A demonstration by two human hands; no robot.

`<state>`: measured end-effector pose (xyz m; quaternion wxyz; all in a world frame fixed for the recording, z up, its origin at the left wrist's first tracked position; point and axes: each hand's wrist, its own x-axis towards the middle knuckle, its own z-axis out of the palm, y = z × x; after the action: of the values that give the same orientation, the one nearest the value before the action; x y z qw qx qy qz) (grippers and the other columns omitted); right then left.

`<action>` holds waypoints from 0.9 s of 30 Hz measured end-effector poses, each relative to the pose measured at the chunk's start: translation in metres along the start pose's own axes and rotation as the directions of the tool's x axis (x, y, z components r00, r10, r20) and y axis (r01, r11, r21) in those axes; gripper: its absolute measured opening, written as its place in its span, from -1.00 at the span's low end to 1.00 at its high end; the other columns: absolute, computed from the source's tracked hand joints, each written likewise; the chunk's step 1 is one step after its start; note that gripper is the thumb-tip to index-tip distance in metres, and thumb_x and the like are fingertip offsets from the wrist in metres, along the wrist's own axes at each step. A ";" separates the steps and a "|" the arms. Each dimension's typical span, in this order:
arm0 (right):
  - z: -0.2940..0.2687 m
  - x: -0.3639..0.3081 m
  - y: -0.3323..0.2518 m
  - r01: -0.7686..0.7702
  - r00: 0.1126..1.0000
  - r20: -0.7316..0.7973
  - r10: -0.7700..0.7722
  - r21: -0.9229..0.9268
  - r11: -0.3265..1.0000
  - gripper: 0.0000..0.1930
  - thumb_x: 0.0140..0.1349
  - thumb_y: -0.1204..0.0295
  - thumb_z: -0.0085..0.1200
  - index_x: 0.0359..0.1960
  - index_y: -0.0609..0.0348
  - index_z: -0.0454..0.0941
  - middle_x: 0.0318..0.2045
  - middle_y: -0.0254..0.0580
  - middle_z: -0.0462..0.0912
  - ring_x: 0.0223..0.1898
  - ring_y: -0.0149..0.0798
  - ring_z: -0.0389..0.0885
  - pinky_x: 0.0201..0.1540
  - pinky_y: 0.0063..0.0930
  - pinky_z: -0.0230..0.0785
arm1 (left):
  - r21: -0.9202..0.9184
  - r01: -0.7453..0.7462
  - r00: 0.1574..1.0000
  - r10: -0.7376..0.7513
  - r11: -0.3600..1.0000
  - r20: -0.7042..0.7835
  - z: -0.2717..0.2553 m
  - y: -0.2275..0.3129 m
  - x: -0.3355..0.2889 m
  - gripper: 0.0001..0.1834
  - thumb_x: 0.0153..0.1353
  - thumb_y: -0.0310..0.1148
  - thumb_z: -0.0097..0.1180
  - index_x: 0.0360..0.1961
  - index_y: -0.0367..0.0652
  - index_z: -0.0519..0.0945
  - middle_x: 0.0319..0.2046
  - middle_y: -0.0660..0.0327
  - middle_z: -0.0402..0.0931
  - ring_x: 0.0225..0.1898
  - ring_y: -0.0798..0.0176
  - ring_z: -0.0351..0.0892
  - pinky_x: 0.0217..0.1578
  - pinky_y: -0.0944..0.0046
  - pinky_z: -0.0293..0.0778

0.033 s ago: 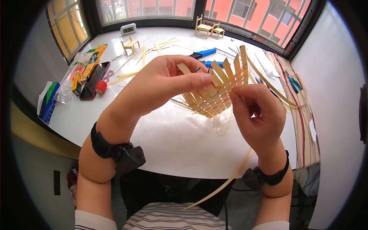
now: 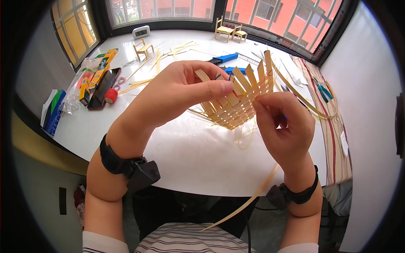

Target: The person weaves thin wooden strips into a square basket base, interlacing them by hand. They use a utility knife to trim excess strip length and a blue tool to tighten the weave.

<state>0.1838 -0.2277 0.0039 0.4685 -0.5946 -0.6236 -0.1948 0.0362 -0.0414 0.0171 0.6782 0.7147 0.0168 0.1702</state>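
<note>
In front of me a half-woven bamboo basket (image 2: 236, 111) is held up, its upright strips fanning out toward the top and right. My left hand (image 2: 181, 86) is closed on its near left side, thumb across the uprights. My right hand (image 2: 289, 122) pinches at the right edge of the weave, thumb against forefinger, seemingly on a strip; the fingertips cover the exact spot. A long pale bamboo strip (image 2: 257, 195) emerges from behind my right wrist and curves down to my lap. Fine yellowish fibres dangle below the basket.
Behind the basket lie blue-handled cutters (image 2: 228, 58) and loose bamboo strips (image 2: 158, 61). Small bamboo chairs (image 2: 143, 49) and a white clock (image 2: 141, 32) stand farther back. A phone (image 2: 103, 89) and red roll (image 2: 111, 96) lie left; pliers (image 2: 324, 92) rest on striped cloth (image 2: 337, 147) at right.
</note>
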 end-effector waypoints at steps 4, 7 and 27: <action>0.001 0.001 0.000 -0.036 0.999 -0.018 0.036 0.022 0.999 -0.86 0.14 0.65 0.27 -0.33 0.20 0.58 -0.62 -0.27 0.55 -0.67 -0.42 0.49 -0.61 -0.57 0.31 | 0.021 0.015 1.000 -0.015 1.000 -0.005 0.001 0.000 -0.001 -0.74 0.30 -0.25 0.29 -0.14 -0.20 0.64 -0.30 0.31 0.69 -0.24 0.53 0.61 -0.13 0.48 0.48; 0.002 0.000 0.001 -0.045 0.998 -0.034 0.046 0.025 0.999 -0.87 0.15 0.65 0.26 -0.33 0.19 0.57 -0.64 -0.29 0.53 -0.67 -0.44 0.47 -0.61 -0.59 0.29 | 0.017 0.011 1.000 -0.010 1.000 -0.003 0.001 0.000 -0.001 -0.74 0.30 -0.25 0.29 -0.14 -0.21 0.64 -0.29 0.29 0.69 -0.24 0.52 0.62 -0.13 0.48 0.48; 0.002 -0.001 0.000 -0.047 0.999 -0.019 0.048 0.035 0.998 -0.87 0.15 0.64 0.26 -0.33 0.19 0.56 -0.60 -0.28 0.55 -0.67 -0.43 0.46 -0.61 -0.57 0.28 | 0.026 0.019 1.000 -0.019 0.999 0.003 0.002 0.001 -0.001 -0.75 0.29 -0.26 0.30 -0.15 -0.20 0.64 -0.29 0.28 0.69 -0.25 0.52 0.63 -0.18 0.50 0.49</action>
<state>0.1827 -0.2269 0.0028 0.4893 -0.5993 -0.6079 -0.1788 0.0355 -0.0442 0.0177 0.6705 0.7234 0.0246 0.1626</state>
